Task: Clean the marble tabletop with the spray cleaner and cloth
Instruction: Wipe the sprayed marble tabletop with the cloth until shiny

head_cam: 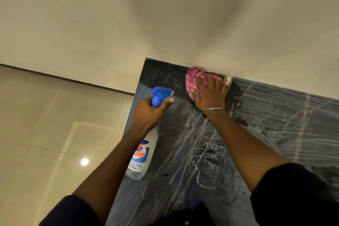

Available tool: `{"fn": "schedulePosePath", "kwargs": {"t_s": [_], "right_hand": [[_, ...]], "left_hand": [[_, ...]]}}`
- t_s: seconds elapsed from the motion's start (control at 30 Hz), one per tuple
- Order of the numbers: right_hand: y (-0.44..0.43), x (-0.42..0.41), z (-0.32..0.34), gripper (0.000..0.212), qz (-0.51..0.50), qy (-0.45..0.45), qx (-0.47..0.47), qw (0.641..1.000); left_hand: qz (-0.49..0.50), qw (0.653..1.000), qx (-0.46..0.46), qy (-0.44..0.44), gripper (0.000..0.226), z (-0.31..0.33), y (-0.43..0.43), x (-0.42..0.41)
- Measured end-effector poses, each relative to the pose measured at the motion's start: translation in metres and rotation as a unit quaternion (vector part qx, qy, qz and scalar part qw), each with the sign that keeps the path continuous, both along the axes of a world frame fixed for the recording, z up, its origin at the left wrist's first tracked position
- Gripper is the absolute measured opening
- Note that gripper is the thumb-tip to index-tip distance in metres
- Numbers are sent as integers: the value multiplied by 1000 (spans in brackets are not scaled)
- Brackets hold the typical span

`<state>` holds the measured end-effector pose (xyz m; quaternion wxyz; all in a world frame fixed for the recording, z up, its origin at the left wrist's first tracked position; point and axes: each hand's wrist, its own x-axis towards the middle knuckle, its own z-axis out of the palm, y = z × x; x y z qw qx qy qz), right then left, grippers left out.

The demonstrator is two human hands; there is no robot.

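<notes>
The black marble tabletop (275,124) with pale veins fills the right half of the view and shows wet streaks and a foamy patch near its middle. My left hand (146,113) grips the neck of a clear spray bottle (142,156) with a blue trigger head, held above the top's left edge. My right hand (209,95) lies on a pink checked cloth (192,80) with spread fingers, pressing it onto the marble at the far edge, against the wall.
A cream wall (165,24) rises directly behind the tabletop. Glossy beige floor tiles (45,152) lie to the left, below the top's left edge. A small dark speck (166,174) sits on the marble near the bottle's base.
</notes>
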<state>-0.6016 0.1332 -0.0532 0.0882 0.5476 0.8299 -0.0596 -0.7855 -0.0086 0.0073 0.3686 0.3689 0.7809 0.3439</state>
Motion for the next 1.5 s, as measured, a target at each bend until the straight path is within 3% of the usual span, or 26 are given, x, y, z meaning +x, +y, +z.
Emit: {"fn": "schedulePosePath", "kwargs": {"t_s": [0.23, 0.37, 0.63, 0.87, 1.0, 1.13, 1.3, 1.5], "right_hand": [[-20, -138, 0, 76, 176, -21, -14, 984], [-22, -162, -2, 70, 230, -24, -9, 973], [-30, -59, -2, 57, 174, 27, -3, 984], [-45, 53, -6, 55, 65, 20, 24, 997], [-50, 58, -7, 57, 37, 20, 29, 999], [-47, 22, -6, 56, 61, 21, 19, 998], [-44, -82, 0, 63, 153, 27, -15, 988], [-44, -166, -9, 83, 238, -18, -35, 970]], "left_hand": [[55, 998, -7, 20, 46, 0, -8, -22], [85, 995, 2, 45, 56, 1, -15, -35], [51, 998, 3, 23, 69, 4, -17, -24], [4, 1000, 1, -8, 60, 7, -9, -7], [16, 1000, -6, -18, 58, 2, -14, -7], [30, 999, -19, -9, 57, -4, -19, -11], [53, 997, -46, -9, 63, -9, -24, -23], [94, 994, -45, -11, 44, -5, -27, -44]]}}
